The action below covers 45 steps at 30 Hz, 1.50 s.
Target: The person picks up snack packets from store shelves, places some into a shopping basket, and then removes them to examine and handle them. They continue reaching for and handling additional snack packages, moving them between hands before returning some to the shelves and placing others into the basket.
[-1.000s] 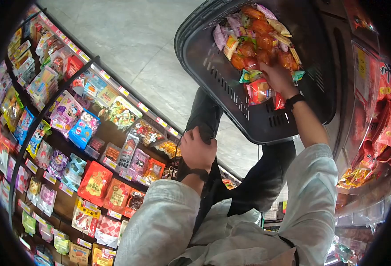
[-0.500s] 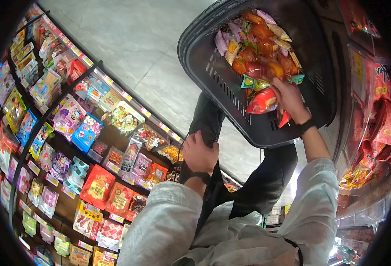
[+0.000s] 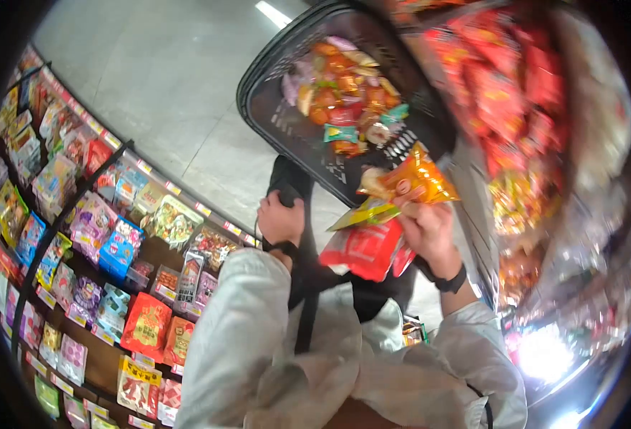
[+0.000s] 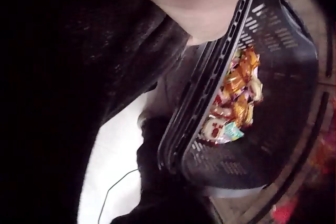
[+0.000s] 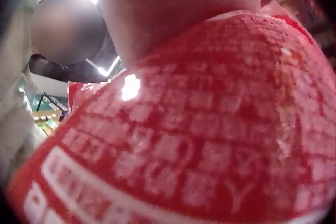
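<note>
My right hand [image 3: 433, 232] grips several snack packets, just off the near end of a black shopping basket [image 3: 258, 136]. Among them are a red snack packet [image 3: 364, 250], a yellow-green packet [image 3: 364, 216] and an orange packet [image 3: 426, 175]. Up close in the right wrist view, the red packet [image 5: 184, 129] shows rows of pale print. Inside the basket lies a heap of small wrapped snacks [image 3: 344, 93], mostly orange, with purple and teal ones. My left hand [image 3: 281, 220] rests on my dark-trousered knee; its fingertips are hidden.
Shelves with bagged sweets [image 3: 147, 322] and price tags run along the left. On the right, close to the basket, a display holds red packets [image 3: 501, 86] and yellow ones [image 3: 519, 200]. Grey tiled floor [image 3: 165, 93] lies beyond the shelves.
My right hand has come out of the basket toward my body, carrying the red, yellow-green and orange packets. The head view has shifted right; my left hand stays on the knee.
</note>
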Motion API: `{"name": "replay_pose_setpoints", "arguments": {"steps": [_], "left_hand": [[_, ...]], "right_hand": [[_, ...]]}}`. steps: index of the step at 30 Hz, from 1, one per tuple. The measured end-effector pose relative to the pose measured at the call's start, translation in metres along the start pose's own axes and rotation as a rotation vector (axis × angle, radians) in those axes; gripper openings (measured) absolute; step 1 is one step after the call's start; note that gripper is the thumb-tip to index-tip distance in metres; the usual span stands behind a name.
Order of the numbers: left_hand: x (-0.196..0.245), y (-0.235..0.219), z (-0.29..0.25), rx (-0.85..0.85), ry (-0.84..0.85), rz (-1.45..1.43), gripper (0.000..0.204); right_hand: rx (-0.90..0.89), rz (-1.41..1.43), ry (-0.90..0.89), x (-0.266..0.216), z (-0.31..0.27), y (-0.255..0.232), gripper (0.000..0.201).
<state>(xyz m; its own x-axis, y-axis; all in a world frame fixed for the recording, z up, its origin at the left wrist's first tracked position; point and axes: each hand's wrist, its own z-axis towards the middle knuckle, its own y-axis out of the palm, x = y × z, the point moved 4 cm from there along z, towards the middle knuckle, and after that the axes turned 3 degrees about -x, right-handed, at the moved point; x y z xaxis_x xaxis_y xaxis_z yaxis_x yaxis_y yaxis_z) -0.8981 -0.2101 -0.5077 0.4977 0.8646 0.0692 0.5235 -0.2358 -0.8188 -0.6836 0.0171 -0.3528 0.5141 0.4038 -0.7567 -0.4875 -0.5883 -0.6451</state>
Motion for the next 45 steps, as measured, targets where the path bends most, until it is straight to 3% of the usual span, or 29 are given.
{"name": "replay_pose_setpoints", "arguments": {"steps": [2,5,8,11,13,14,16,17,19,25,28,31,38,45], "left_hand": [[-0.001,-0.007,0.003,-0.076,-0.009,-0.072,0.058],[0.010,-0.025,-0.001,-0.144,0.258,-0.265,0.056],[0.090,-0.109,-0.040,-0.926,0.449,-0.877,0.050],[0.149,-0.254,-0.135,-1.504,0.640,-0.968,0.059],[0.157,-0.307,-0.189,-1.758,0.741,-0.949,0.077],[0.150,-0.310,-0.211,-1.891,0.755,-0.865,0.083],[0.139,-0.333,-0.252,-1.910,0.934,-0.624,0.086],[0.133,-0.349,-0.273,-1.807,0.930,-0.530,0.081],[0.123,-0.347,-0.303,-1.855,0.807,-0.555,0.081],[0.090,-0.296,-0.380,-1.879,0.670,-0.478,0.085],[0.075,-0.269,-0.419,-1.871,0.748,-0.431,0.090],[0.071,-0.242,-0.458,-1.915,0.739,-0.332,0.094],[0.097,-0.175,-0.576,-2.024,0.760,0.060,0.096],[0.141,-0.106,-0.668,-2.158,0.758,0.393,0.086]], "right_hand": [[0.056,0.058,0.067,-0.060,-0.024,-0.041,0.019],[0.173,0.158,0.183,-0.157,-0.063,-0.101,0.016],[0.207,0.246,0.259,-0.234,-0.106,-0.132,0.016],[0.208,0.423,0.377,-0.285,-0.149,-0.133,0.016],[0.253,0.486,0.393,-0.313,-0.168,-0.127,0.014],[0.274,0.489,0.413,-0.322,-0.178,-0.125,0.014],[0.312,0.503,0.449,-0.330,-0.197,-0.120,0.014],[0.366,0.561,0.451,-0.333,-0.207,-0.119,0.016],[0.391,0.602,0.440,-0.334,-0.231,-0.115,0.018],[0.512,0.641,0.403,-0.339,-0.332,-0.108,0.019],[0.676,0.698,0.261,-0.340,-0.390,-0.095,0.023],[0.764,0.707,0.253,-0.345,-0.446,-0.097,0.027],[1.092,0.824,0.316,-0.334,-0.576,-0.080,0.032],[1.425,0.784,0.377,-0.304,-0.656,-0.074,0.037]]}}
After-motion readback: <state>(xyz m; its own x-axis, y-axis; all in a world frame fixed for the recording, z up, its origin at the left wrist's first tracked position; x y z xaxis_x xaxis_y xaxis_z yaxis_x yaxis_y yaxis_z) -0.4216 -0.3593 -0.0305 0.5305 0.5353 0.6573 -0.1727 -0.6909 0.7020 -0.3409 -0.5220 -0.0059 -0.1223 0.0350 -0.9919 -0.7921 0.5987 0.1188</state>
